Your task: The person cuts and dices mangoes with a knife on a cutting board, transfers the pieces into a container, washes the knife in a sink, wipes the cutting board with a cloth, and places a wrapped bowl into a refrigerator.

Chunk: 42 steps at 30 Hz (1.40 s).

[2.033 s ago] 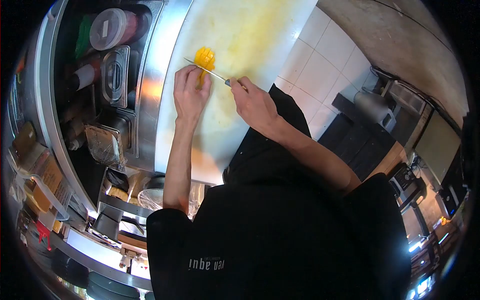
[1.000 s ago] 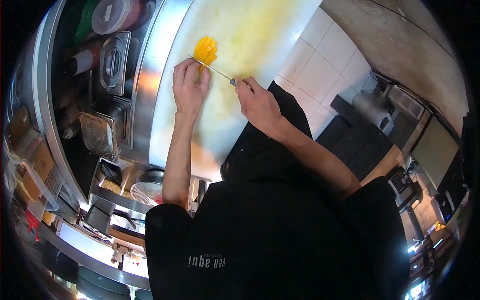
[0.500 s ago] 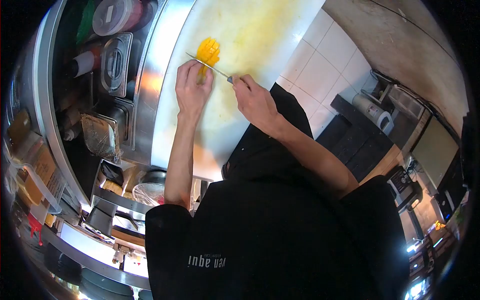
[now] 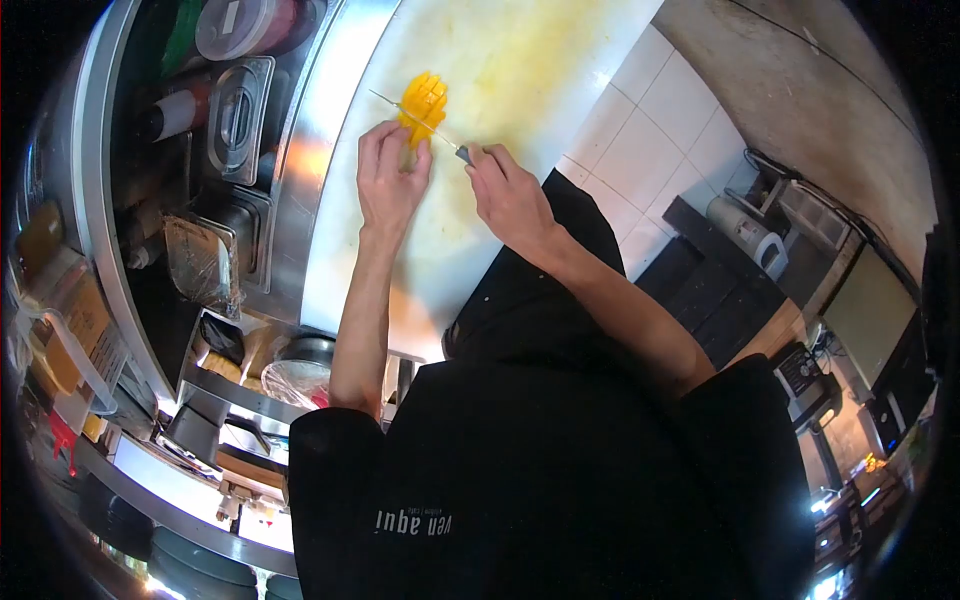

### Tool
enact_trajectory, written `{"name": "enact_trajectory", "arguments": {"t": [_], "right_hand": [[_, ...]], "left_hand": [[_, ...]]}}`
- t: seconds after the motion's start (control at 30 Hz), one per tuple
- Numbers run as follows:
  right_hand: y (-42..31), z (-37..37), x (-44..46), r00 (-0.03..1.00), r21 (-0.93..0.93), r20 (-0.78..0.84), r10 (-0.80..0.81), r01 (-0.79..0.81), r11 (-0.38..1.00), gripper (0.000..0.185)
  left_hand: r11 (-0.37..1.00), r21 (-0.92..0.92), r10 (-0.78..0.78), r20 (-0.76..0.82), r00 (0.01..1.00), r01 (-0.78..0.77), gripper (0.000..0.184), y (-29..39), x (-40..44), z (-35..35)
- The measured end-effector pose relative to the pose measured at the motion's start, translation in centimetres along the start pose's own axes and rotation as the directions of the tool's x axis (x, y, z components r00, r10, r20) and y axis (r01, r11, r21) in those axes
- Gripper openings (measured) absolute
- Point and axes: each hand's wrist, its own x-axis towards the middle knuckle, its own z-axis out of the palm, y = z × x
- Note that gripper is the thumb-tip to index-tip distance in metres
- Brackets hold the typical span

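Observation:
My right hand [image 4: 508, 200] grips the dark handle of a kitchen knife [image 4: 455, 146]. The blade runs up and left across yellow-orange fruit that looks like mango [image 4: 427, 95], cut into small pieces held in a cluster. Beside the near end of the fruit is my left hand [image 4: 391, 180], its fingers curled and its fingertips against the fruit, close to the blade. Both hands are over a white cutting board [image 4: 480, 60] with yellow stains. How deep the blade sits in the fruit I cannot tell.
Left of the board, a metal counter edge [image 4: 320, 150] borders recessed metal containers, one with a lidded top [image 4: 236, 120]. A plastic-wrapped container [image 4: 203, 262] and a round lidded tub [image 4: 235, 25] are there too. White floor tiles [image 4: 640, 120] lie to the right.
The knife blade has shifted slightly over the fruit and now looks thinner, its tip a little higher. Both hands keep nearly the same place and grip.

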Motion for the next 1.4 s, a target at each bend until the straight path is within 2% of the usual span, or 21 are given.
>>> {"name": "enact_trajectory", "arguments": {"t": [0.27, 0.33, 0.43, 0.77, 0.83, 0.93, 1.03, 1.07, 1.17, 1.2, 1.23, 1.27, 1.3, 1.33, 1.4], "right_hand": [[-0.1, -0.2, -2.1, 0.997, -0.068, 0.077, -0.006, 0.011, 0.998, 0.028], [-0.7, -1.0, -2.1, 0.991, -0.128, 0.132, 0.035, -0.018, 0.992, 0.038], [-1.0, -1.3, -2.2, 0.987, -0.161, 0.149, 0.057, -0.033, 0.986, 0.04], [0.0, 0.4, -1.7, 0.998, -0.107, 0.065, 0.003, 0.004, 0.994, 0.035], [0.1, -0.1, -2.6, 0.996, -0.066, 0.079, 0.032, -0.026, 0.997, 0.026], [0.0, 0.5, -1.8, 0.997, -0.095, 0.069, 0.041, -0.034, 0.995, 0.03], [-0.1, 0.2, -1.8, 0.996, -0.065, 0.075, 0.042, -0.037, 0.997, 0.027], [0.1, -0.2, -1.9, 0.998, -0.067, 0.062, 0.026, -0.022, 0.997, 0.027], [0.8, -3.2, -2.5, 0.995, 0.198, -0.057, 0.076, -0.063, 0.978, 0.024], [1.4, -4.4, -1.9, 0.996, 0.2, -0.062, 0.064, -0.051, 0.978, 0.024], [2.2, -5.7, -1.1, 0.994, 0.104, -0.11, 0.015, -0.004, 0.995, 0.022], [3.3, -6.8, -0.1, 0.987, 0.002, -0.157, -0.038, 0.039, 0.999, 0.021], [4.6, -7.6, 1.0, 0.981, 0.009, -0.192, -0.021, 0.024, 1.0, 0.021], [6.1, -8.4, 2.1, 0.979, 0.006, -0.199, -0.035, 0.037, 0.999, 0.021], [8.8, -10.1, 5.2, 0.993, 0.141, -0.062, 0.103, -0.093, 0.986, 0.021]], "left_hand": [[1.0, 0.023, -0.008, 0.002, 1.0, 0.008, 0.023, -0.2, -0.5, -0.1], [1.0, 0.022, 0.003, -0.006, 1.0, -0.003, 0.022, -0.3, -0.6, 0.0], [1.0, 0.025, 0.007, -0.007, 1.0, -0.006, 0.021, -0.2, -0.5, 0.0], [1.0, 0.021, 0.008, -0.022, 1.0, -0.007, 0.023, -0.4, -0.5, 0.0], [0.999, 0.033, -0.002, -0.023, 1.0, 0.002, 0.024, -0.4, -0.6, 0.1], [1.0, 0.02, -0.003, -0.019, 1.0, 0.003, 0.024, -0.6, -0.9, 0.0], [1.0, 0.022, 0.013, -0.013, 1.0, -0.013, 0.026, -0.3, -0.7, -0.5], [1.0, 0.018, -0.022, -0.008, 1.0, 0.022, 0.027, 0.1, -0.7, -0.8], [0.996, 0.039, -0.083, -0.037, 0.996, 0.084, 0.032, 0.7, -0.7, -2.1], [0.991, 0.059, -0.116, -0.054, 0.992, 0.119, 0.035, 0.8, -0.9, -2.7], [0.991, 0.064, -0.11, -0.064, 0.992, 0.114, 0.035, 1.0, -1.0, -3.1], [0.978, 0.052, -0.197, -0.059, 0.979, 0.2, 0.037, 1.2, -0.9, -3.3], [0.958, 0.039, -0.283, -0.053, 0.958, 0.286, 0.039, 1.6, -1.0, -3.5], [0.959, 0.037, -0.277, -0.067, 0.959, 0.28, 0.039, 2.2, -1.1, -3.5], [0.918, 0.043, -0.388, -0.099, 0.916, 0.394, 0.04, 3.3, -1.0, -3.0]]}}
